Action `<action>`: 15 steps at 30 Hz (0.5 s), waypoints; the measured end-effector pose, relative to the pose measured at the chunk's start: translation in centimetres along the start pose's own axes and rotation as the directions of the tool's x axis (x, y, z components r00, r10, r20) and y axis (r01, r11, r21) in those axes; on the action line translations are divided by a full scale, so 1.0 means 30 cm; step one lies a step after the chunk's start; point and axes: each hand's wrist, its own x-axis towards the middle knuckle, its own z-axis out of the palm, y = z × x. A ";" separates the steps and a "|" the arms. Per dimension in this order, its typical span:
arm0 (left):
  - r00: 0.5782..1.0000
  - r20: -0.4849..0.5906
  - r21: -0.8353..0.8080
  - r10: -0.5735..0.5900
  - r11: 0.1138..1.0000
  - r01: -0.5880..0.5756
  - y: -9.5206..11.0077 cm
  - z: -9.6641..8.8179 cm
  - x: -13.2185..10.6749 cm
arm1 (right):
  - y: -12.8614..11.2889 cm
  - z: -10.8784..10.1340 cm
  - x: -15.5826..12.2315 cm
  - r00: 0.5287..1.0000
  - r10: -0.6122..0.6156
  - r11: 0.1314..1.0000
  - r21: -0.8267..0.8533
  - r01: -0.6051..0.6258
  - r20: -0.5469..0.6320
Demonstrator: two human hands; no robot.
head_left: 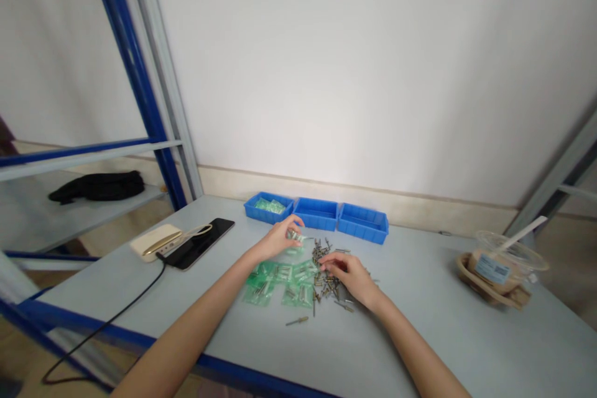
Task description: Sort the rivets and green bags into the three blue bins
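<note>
My left hand (pixel 280 237) is closed on a small green clear bag (pixel 296 250) with silvery metal pieces in it. More green bags (pixel 282 272), filled with similar pieces, lie together on the table just below. To their right spreads a loose pile of small metal fasteners (pixel 330 286), thin shanks with thicker ends; their exact kind is too small to tell. At this pile, my right hand (pixel 349 273) has its thumb and fingertips drawn together, and what is between them is hidden. A single fastener (pixel 297 321) lies apart, nearer the table's front edge.
Three blue bins stand along the back: the left bin (pixel 261 214) holds green bags, beside the middle bin (pixel 317 222) and right bin (pixel 362 231). At left lie a phone (pixel 201 245) and a cabled white power bank (pixel 153 241). A lidded cup (pixel 493 268) sits right.
</note>
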 end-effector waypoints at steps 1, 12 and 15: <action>0.998 -0.055 -0.057 0.035 0.998 -0.038 0.020 0.018 -0.004 | 0.000 0.004 0.000 0.999 -0.019 0.999 -0.030 0.018 -0.032; 0.990 -0.077 -0.282 0.121 0.949 -0.138 0.110 0.150 -0.042 | 0.017 -0.006 0.018 0.973 -0.015 0.998 0.063 0.030 -0.229; 0.997 -0.067 -0.239 0.036 0.970 -0.051 0.079 0.124 -0.032 | 0.020 -0.013 0.022 0.958 0.027 0.990 0.138 0.013 -0.286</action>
